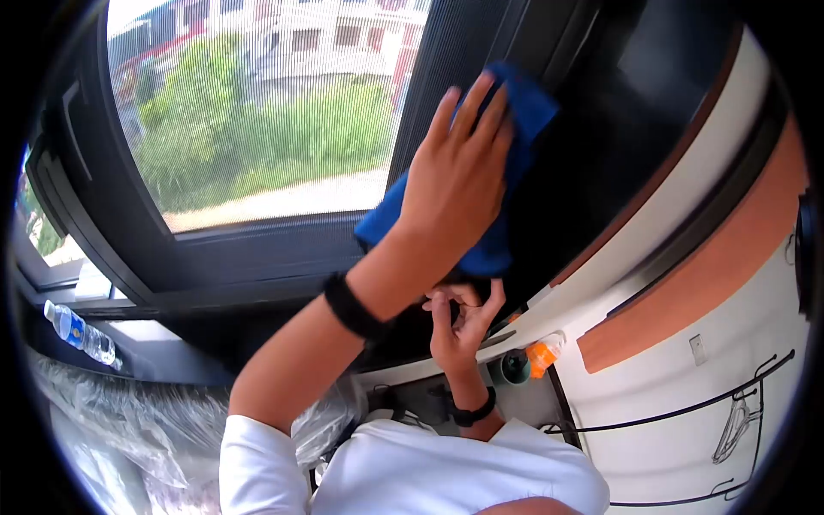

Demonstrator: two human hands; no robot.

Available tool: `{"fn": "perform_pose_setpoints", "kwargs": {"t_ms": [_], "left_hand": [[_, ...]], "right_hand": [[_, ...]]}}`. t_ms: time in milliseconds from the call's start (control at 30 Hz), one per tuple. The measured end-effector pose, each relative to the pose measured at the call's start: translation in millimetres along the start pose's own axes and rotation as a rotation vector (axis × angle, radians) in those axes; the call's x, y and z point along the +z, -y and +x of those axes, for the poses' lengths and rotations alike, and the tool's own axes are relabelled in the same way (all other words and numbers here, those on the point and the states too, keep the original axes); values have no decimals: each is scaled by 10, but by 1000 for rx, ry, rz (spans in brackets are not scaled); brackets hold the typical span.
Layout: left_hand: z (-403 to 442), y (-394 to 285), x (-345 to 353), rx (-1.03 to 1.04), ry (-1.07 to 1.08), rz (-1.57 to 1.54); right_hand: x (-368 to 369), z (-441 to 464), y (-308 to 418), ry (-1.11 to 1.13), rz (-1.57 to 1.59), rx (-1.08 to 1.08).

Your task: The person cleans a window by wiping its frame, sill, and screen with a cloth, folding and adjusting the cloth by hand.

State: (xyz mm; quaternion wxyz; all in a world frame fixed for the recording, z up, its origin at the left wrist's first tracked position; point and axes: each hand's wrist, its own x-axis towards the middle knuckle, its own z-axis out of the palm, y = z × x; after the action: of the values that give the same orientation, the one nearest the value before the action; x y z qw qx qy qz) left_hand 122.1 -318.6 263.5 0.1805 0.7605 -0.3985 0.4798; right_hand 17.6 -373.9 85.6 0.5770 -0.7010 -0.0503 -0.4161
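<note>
My left hand is pressed on a blue cloth against the dark window frame. Its fingers lie long over the cloth, which spreads out on both sides of the hand; the thumb is hidden. Lower down, my right hand is raised with the palm towards me, just below the cloth's lower edge. Some of its fingers bend inward while others stand apart, and I see nothing in it. A black band circles each wrist.
A screened window pane is at upper left. On the sill lies a plastic water bottle. Clear plastic sheeting covers something below. An orange-and-white packet is beside a dark round container. A black rack stands along the right wall.
</note>
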Motion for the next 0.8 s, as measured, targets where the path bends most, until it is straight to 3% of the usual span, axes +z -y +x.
{"fn": "perform_pose_setpoints", "kwargs": {"t_ms": [67,133,333,467,700,733,800], "left_hand": [[269,54,57,-5,-69,36],[423,88,102,61,-206,164],[-159,-128,462,231,97,353],[-483,-159,415,304,314,434],[-861,24,390,238,406,258],[-770,101,278,221,379,292],[-696,232,105,179,303,338]], "right_hand": [[75,45,3,18,46,-56],[131,76,-7,33,-107,-238],[115,101,-75,61,-75,-1],[-21,82,-345,230,-301,99],[70,210,-314,326,-446,41],[99,206,-275,287,-494,9],[125,263,-247,426,-470,74]]}}
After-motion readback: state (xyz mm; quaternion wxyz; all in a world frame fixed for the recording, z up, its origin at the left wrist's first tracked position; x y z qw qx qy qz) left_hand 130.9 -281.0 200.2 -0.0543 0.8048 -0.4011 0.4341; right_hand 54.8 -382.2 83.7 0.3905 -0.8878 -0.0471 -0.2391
